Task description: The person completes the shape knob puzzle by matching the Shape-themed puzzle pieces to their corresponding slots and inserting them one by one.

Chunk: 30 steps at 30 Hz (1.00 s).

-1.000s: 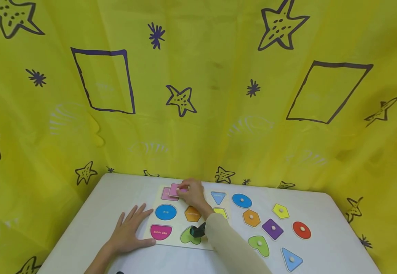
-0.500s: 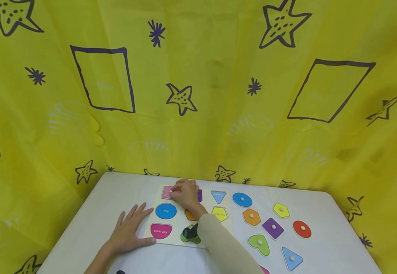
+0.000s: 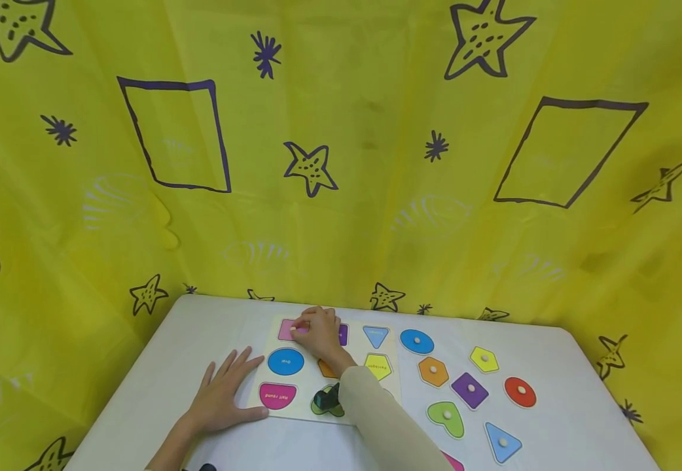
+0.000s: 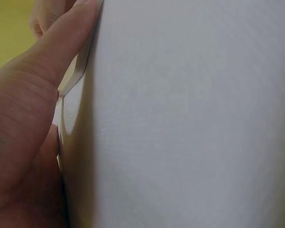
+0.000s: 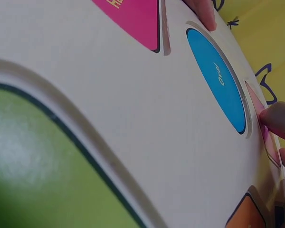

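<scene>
My right hand (image 3: 321, 337) pinches the small knob of a pink four-sided puzzle piece (image 3: 285, 330) at the far left corner of the cream shape board (image 3: 309, 378). The piece lies over the pink recess there; its right part is hidden by the fingers. In the right wrist view, the thumb and fingertips (image 5: 277, 118) are close at this piece (image 5: 256, 100), beyond the blue oval recess (image 5: 218, 78). My left hand (image 3: 220, 396) lies with spread fingers on the table, its thumb and fingertips at the board's left edge.
Loose knobbed pieces lie right of the board: blue oval (image 3: 417, 341), orange hexagon (image 3: 432, 371), yellow pentagon (image 3: 484, 359), purple piece (image 3: 470, 390), red round (image 3: 520, 392), green heart (image 3: 446, 418), blue triangle (image 3: 502, 443). A yellow curtain (image 3: 341, 248) hangs behind the white table (image 3: 229, 320).
My right hand has moved slightly left with the pink piece, from overlapping the recess's right side to lying over it. The purple recess has come into view. The left hand stays in place.
</scene>
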Each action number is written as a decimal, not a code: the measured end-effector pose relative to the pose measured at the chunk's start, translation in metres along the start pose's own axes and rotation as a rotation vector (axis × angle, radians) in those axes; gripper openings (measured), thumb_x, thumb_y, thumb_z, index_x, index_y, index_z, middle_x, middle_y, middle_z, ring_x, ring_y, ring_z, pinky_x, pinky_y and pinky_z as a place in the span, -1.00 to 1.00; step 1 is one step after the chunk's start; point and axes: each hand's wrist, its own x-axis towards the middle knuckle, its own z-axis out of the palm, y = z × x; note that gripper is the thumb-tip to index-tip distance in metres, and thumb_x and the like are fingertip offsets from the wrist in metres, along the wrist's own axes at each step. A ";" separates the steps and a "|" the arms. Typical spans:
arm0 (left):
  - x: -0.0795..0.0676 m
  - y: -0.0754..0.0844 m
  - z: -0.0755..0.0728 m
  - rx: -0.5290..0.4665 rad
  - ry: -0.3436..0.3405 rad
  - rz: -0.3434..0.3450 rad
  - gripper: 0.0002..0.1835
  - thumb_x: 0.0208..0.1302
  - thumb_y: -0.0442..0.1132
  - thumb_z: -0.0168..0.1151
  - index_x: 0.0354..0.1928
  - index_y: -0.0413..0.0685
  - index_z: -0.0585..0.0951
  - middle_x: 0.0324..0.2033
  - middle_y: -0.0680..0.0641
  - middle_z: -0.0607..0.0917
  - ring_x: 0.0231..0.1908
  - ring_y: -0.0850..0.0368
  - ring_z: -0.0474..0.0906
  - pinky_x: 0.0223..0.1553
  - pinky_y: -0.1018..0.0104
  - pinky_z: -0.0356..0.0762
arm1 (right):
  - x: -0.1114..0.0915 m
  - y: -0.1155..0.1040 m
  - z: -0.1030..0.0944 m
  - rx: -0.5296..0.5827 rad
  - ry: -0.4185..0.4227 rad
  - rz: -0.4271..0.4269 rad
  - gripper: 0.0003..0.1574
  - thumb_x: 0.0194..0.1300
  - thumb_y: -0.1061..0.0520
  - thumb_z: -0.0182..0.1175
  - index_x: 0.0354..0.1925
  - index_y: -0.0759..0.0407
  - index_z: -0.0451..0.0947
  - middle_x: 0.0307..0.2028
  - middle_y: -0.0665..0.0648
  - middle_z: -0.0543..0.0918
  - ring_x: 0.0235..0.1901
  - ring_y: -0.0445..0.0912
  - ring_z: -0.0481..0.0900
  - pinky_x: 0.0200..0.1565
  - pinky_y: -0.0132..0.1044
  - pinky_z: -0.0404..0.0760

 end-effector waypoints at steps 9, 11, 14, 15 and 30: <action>-0.001 0.001 0.001 -0.003 0.000 0.009 0.13 -0.12 0.44 0.49 0.50 0.11 0.40 0.55 -0.22 0.24 0.55 -0.38 -0.07 0.41 -0.54 -0.35 | -0.004 0.001 -0.004 -0.020 -0.025 -0.003 -0.86 0.25 -0.04 0.46 -0.24 -0.07 0.84 0.09 0.07 0.65 0.13 0.06 0.37 0.18 0.08 0.30; -0.001 0.000 0.002 -0.011 -0.001 0.012 0.13 -0.12 0.44 0.49 0.50 0.11 0.39 0.55 -0.22 0.23 0.55 -0.37 -0.08 0.41 -0.54 -0.36 | -0.004 0.001 -0.007 -0.035 -0.045 -0.021 -0.83 0.26 -0.05 0.45 -0.20 -0.08 0.84 0.10 0.07 0.65 0.14 0.06 0.37 0.19 0.07 0.30; -0.001 -0.001 0.003 -0.019 -0.004 0.010 0.13 -0.11 0.44 0.49 0.51 0.12 0.38 0.56 -0.21 0.22 0.55 -0.37 -0.09 0.42 -0.53 -0.37 | -0.004 0.003 -0.012 -0.051 -0.088 -0.050 -0.75 0.30 -0.08 0.42 -0.09 -0.07 0.82 0.13 0.08 0.64 0.17 0.06 0.38 0.19 0.05 0.33; 0.000 -0.002 0.004 -0.024 0.005 0.015 0.13 -0.12 0.45 0.49 0.51 0.12 0.39 0.55 -0.22 0.23 0.55 -0.38 -0.08 0.41 -0.53 -0.37 | -0.004 0.003 -0.015 -0.045 -0.102 -0.060 -0.72 0.31 -0.08 0.40 -0.05 -0.06 0.80 0.14 0.09 0.64 0.19 0.07 0.38 0.21 0.05 0.34; -0.001 -0.006 0.006 -0.047 0.067 0.053 0.13 -0.18 0.44 0.51 0.46 0.07 0.44 0.52 -0.27 0.28 0.52 -0.43 -0.04 0.39 -0.57 -0.35 | -0.008 0.015 -0.084 -0.001 -0.148 -0.178 -0.65 0.42 0.01 0.34 0.09 0.12 0.71 0.12 0.09 0.70 0.26 0.10 0.50 0.37 0.14 0.36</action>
